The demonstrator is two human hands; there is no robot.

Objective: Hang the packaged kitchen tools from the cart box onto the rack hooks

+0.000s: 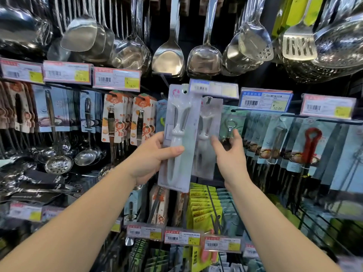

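My left hand point(152, 157) grips a packaged white peeler point(179, 122) by its lower half, thumb across the front, and holds it upright before the rack. The card's hang hole sits just left of a white price tag point(214, 88) at the tip of a hook. Behind it a second identical package point(207, 138) hangs on that hook. My right hand point(228, 154) is open, its fingers spread and touching the lower right part of the hanging package. The cart box is out of sight.
Steel ladles and spatulas point(169, 54) hang along the top row. Orange-carded tools point(115, 120) hang to the left, teal-carded tools point(275, 138) and a red opener point(312, 142) to the right. Yellow-green packs point(204, 209) fill hooks below, above a row of price tags point(182, 236).
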